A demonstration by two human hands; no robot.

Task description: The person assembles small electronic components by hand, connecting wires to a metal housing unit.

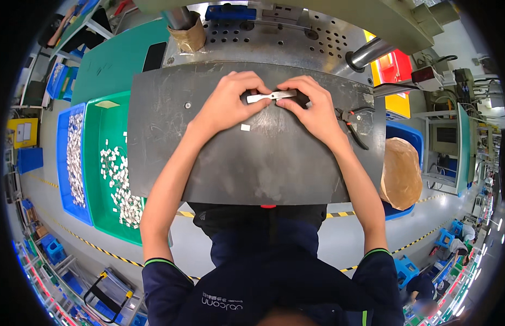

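— What are the hands doing on the dark metal plate [263, 168]?
— The left hand [230, 103] and right hand [312, 108] are pinching a thin silver strip [271, 96] between them.
— Anything lying nearby?
— A small white piece [245, 127] is sitting just below; pliers [353, 122] are lying at the right.

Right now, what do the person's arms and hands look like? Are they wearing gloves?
No gloves: the left hand and right hand are bare, and so are both forearms. The dark navy sleeves are pushed up past the elbows, each ending in a cuff with a thin green stripe. No watch or rings show.
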